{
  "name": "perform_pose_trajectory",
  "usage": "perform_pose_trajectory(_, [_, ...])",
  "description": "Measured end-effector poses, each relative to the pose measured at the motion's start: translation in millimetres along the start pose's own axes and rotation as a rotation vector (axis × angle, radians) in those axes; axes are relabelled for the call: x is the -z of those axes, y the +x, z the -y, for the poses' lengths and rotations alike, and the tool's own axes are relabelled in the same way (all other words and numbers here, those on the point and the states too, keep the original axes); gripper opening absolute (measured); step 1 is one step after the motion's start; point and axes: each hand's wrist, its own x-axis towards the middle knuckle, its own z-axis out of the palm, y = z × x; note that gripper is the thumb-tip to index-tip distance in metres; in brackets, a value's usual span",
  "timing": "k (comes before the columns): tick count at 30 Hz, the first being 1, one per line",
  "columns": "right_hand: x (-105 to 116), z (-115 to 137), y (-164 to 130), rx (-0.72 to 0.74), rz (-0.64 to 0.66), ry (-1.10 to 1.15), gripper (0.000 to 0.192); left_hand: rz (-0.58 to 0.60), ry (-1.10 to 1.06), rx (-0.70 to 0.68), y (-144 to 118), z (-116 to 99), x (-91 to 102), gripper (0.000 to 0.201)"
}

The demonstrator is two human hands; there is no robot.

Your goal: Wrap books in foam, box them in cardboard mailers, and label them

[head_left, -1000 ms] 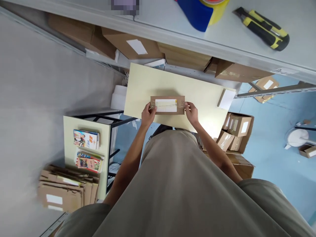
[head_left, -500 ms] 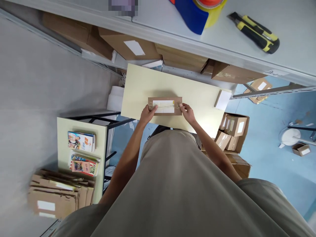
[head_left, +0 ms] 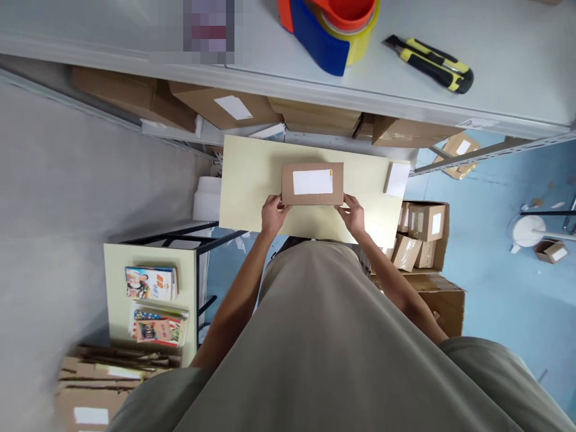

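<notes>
A brown cardboard box [head_left: 312,199] with a white label [head_left: 312,182] facing up is held over the pale yellow table [head_left: 252,210]. My left hand [head_left: 273,214] grips its lower left corner, thumb and fingers closed there. At the lower right corner my right hand [head_left: 352,214] pinches the box in the same way. Whether the box rests on the table or is slightly lifted, I cannot tell.
A grey shelf above bears a tape dispenser [head_left: 333,30] and a utility knife [head_left: 429,63]. A white pad [head_left: 397,179] lies at the table's right end. An open carton [head_left: 443,240] of parcels stands right; magazines [head_left: 150,283] and flattened cardboard [head_left: 90,393] are left.
The box has turned, so its labelled face now points up at me rather than its taped side. Both hands have shifted to its lower corners. The view has tilted slightly.
</notes>
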Motion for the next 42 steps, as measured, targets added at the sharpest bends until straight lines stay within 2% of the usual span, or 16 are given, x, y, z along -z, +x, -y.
perform_pose_trajectory(3, [-9.6, -20.0, 0.6, -0.046, 0.052, -0.074, 0.059, 0.076, 0.030, 0.035, 0.7, 9.6, -9.1, 0.039])
perform_pose_trajectory(5, [-12.7, -31.7, -1.1, -0.075, 0.059, -0.115, 0.064, 0.070, 0.034, 0.033, 1.7, 15.8, -7.8, 0.043])
perform_pose_trajectory(9, [-7.4, -46.1, -9.9, -0.105, -0.014, -0.138, 0.061, -0.066, 0.037, -0.034, 5.7, 19.5, 6.5, 0.045])
perform_pose_trajectory(13, [7.6, -49.8, -25.7, -0.130, -0.094, -0.175, 0.053, -0.165, 0.045, -0.224, 5.8, 2.6, 14.9, 0.044])
perform_pose_trajectory(16, [18.1, -50.5, -41.6, -0.161, -0.132, -0.218, 0.051, -0.082, 0.039, -0.382, -0.3, -20.3, 5.6, 0.040])
perform_pose_trajectory(20, [31.9, -55.2, -60.0, -0.199, -0.158, -0.289, 0.048, 0.113, 0.027, -0.531, -13.0, -50.8, -19.9, 0.030])
perform_pose_trajectory(23, [51.9, -63.7, -61.4, -0.190, -0.176, -0.372, 0.048, 0.185, 0.042, -0.635, -23.5, -68.4, -36.7, 0.021])
perform_pose_trajectory(26, [85.6, -75.4, -44.4, -0.164, -0.176, -0.478, 0.052, 0.197, 0.063, -0.682, -36.0, -82.3, -47.8, 0.016])
perform_pose_trajectory(29, [127.3, -87.4, -8.2, -0.112, -0.118, -0.625, 0.063, 0.194, 0.089, -0.681, -49.5, -95.2, -58.7, 0.016])
perform_pose_trajectory(32, [164.5, -98.4, 38.5, -0.045, 0.002, -0.760, 0.085, 0.185, 0.102, -0.659, -60.3, -109.9, -75.7, 0.018])
perform_pose_trajectory(34, [181.9, -106.2, 68.9, -0.004, 0.105, -0.821, 0.103, 0.166, 0.104, -0.637, -65.3, -121.7, -92.0, 0.019])
perform_pose_trajectory(38, [196.9, -123.6, 111.2, 0.074, 0.284, -0.901, 0.126, 0.140, 0.102, -0.609, -73.1, -148.3, -131.5, 0.020])
perform_pose_trajectory(40, [197.9, -131.2, 120.1, 0.086, 0.335, -0.915, 0.122, 0.140, 0.100, -0.589, -77.1, -159.9, -149.0, 0.020])
perform_pose_trajectory(42, [197.7, -136.6, 122.3, 0.091, 0.360, -0.910, 0.110, 0.149, 0.097, -0.568, -80.2, -168.1, -161.1, 0.021])
